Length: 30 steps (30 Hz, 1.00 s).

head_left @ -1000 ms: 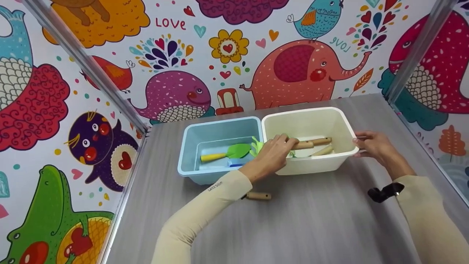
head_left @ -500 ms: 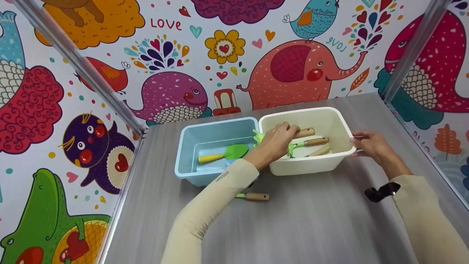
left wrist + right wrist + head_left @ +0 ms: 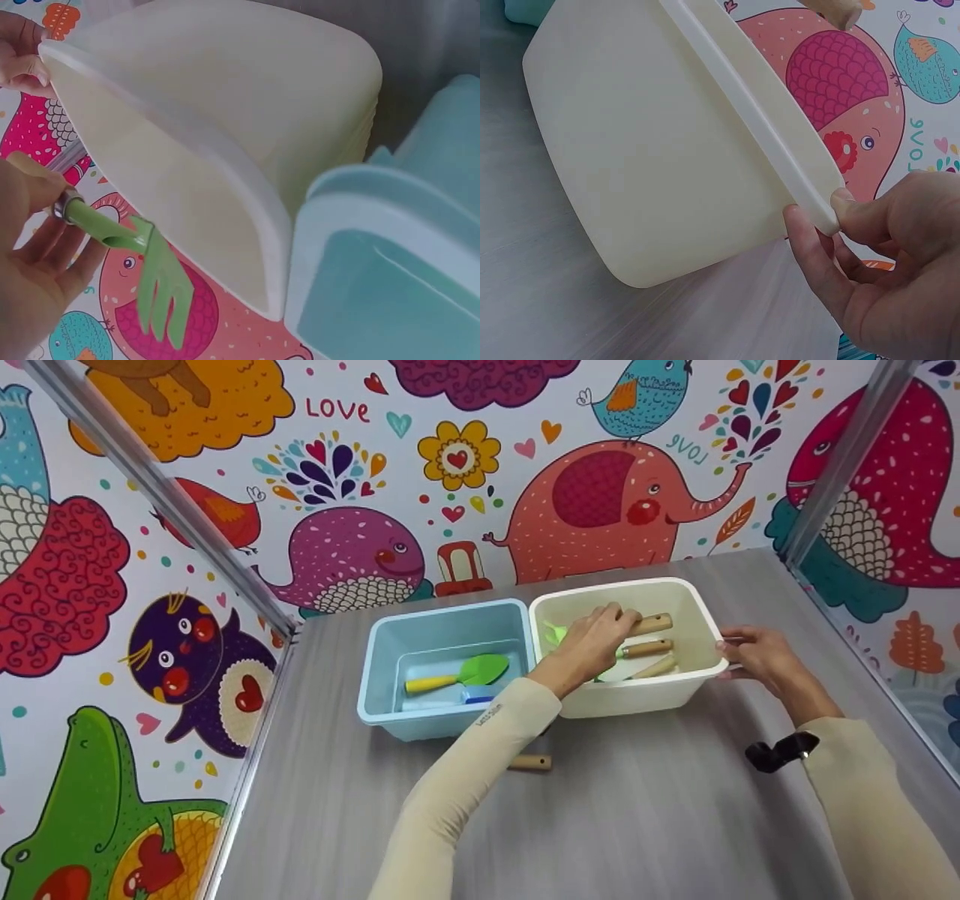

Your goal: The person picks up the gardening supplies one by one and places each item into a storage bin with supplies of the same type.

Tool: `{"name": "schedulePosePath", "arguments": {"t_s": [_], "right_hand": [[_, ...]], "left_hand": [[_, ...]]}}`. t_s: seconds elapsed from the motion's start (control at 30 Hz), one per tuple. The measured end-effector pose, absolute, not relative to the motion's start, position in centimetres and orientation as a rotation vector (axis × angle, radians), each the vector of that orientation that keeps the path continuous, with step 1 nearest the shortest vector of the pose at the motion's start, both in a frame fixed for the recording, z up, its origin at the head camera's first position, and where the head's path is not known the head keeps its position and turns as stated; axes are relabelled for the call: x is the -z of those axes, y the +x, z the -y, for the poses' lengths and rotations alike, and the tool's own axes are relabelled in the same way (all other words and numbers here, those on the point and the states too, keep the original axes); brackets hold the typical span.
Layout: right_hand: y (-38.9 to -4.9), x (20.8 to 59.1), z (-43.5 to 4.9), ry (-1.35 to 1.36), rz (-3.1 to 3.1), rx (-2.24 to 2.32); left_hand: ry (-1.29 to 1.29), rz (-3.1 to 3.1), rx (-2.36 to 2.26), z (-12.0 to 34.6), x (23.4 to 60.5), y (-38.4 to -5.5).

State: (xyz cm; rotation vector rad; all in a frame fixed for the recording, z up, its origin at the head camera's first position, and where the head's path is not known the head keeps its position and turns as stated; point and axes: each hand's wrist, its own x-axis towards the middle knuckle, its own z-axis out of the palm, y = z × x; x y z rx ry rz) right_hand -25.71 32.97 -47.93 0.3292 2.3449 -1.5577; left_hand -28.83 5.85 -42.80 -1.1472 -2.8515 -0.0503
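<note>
My left hand point(image 3: 596, 645) is over the white bin point(image 3: 637, 697), gripping a small hand rake point(image 3: 165, 292) by its wooden handle. Its green tines point left in the head view, inside the bin's rim. Two more wooden-handled tools lie in the bin: one handle point(image 3: 649, 648) has a green shaft, the other handle point(image 3: 654, 666) is nearer the front wall. Their heads are mostly hidden. On the bin's right corner, my right hand point(image 3: 907, 255) pinches the rim between thumb and fingers.
Touching the white bin's left side stands a light blue bin point(image 3: 442, 612). It holds a green trowel point(image 3: 484, 669) with a yellow handle and a blue piece point(image 3: 478, 694). Another wooden handle point(image 3: 532, 763) lies on the grey table point(image 3: 637, 810), partly behind my left sleeve.
My left hand has lifted the hand rake above the other tools and carried it rightward, away from the blue bin. My right hand stays at the rim.
</note>
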Motion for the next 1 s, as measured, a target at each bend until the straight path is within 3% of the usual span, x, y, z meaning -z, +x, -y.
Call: {"name": "schedulePosePath", "arguments": {"t_s": [0.5, 1.0], "right_hand": [[-25.8, 48.2, -32.7, 0.333, -2.384, 1.57], [-25.8, 48.2, -32.9, 0.33, -2.359, 1.569]], "left_hand": [[-1.007, 2.809, 0.113, -6.9, 45.1, -28.5], [-0.72, 2.951, 0.529, -7.5, 45.4, -28.7]]}}
